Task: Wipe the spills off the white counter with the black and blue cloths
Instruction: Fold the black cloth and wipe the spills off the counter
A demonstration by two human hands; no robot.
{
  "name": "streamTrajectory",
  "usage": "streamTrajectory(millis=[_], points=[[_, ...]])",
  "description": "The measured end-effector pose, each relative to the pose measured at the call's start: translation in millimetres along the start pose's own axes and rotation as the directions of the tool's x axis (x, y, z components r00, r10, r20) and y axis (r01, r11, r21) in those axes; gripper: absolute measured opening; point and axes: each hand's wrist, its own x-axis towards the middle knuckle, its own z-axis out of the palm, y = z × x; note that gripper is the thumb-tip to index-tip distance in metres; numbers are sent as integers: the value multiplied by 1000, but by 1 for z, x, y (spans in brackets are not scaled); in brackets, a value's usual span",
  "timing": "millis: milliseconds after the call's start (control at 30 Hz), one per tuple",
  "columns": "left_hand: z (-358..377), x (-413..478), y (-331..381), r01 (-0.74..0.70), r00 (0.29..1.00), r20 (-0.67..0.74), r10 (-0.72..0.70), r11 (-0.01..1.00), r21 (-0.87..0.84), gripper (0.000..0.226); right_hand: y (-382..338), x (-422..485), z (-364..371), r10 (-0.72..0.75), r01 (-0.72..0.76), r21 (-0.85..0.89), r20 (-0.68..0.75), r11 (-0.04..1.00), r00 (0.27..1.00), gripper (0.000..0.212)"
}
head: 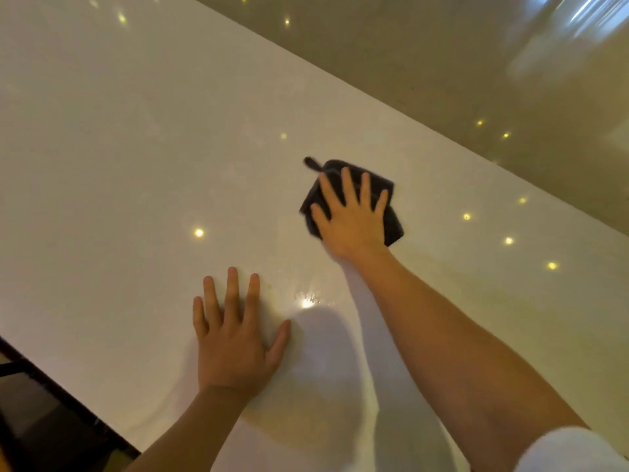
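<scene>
Nearest to us is the white sleeve (571, 451) at our right shoulder, with the bare forearm running out from it across the white counter (119, 148). At its end our right hand (350, 216) lies flat on the black cloth (391, 212), fingers spread and pressing down, not curled around it. The cloth is bunched under the palm, well out on the counter toward its far edge, with a small loop sticking out at its far corner. Its edges are blurred.

We judge the step in hand to be wiping with the black cloth. A wet, glinting patch (311, 301) sits nearer to us, between our two hands, with faint yellowish smears around it; that looks like spill left to clear. The next move probably calls for drawing the cloth toward us over that patch while keeping the palm pressed flat.

Our left hand (235, 345) rests open on the counter, fingers splayed, holding nothing, seemingly as a brace. It lies just beside the wet patch and could get in the way of a wide stroke. The blue cloth is not in view. Beyond the counter's far edge lies a glossy floor (442, 63) reflecting small lights; a dark edge (51, 403) shows at lower left.
</scene>
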Motion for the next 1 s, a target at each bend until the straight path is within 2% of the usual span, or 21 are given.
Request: streamTrajectory(millis=[100,200,267,367,500,567,700,767,900,1000], points=[[-3,0,0,3,1000,21,-3,1000,-3,88,-6,-19,6,97,-97,13,-32,995,995,66],[-6,0,2,-2,999,41,2,1000,2,89,-38,-118,32,-37,43,56,-104,998,994,63],[-7,0,3,-5,999,44,5,1000,13,89,-42,-152,39,-117,121,45,-71,992,991,63],[-8,-2,2,5,998,64,-6,1000,14,91,-23,-105,23,-130,129,25,1,991,992,64],[-4,-1,4,14,999,37,-14,1000,0,88,12,-3,-1,117,-118,4,43,993,992,64],[-3,-1,2,0,1000,31,0,1000,4,88,12,-1,2,163,-163,14,39,986,986,65],[-4,-2,3,17,999,43,-18,1000,9,91,-19,-115,27,57,-54,51,-52,997,997,64],[-4,0,4,19,999,40,-19,1000,6,91,-26,-157,36,26,-23,49,-49,999,998,63],[-2,-2,1,-1,1000,24,1,1000,-18,88,-9,-93,22,18,-18,23,0,1000,1000,65],[-1,-2,1,0,1000,11,0,1000,-31,87,3,-38,9,118,-119,-2,39,993,992,66]])
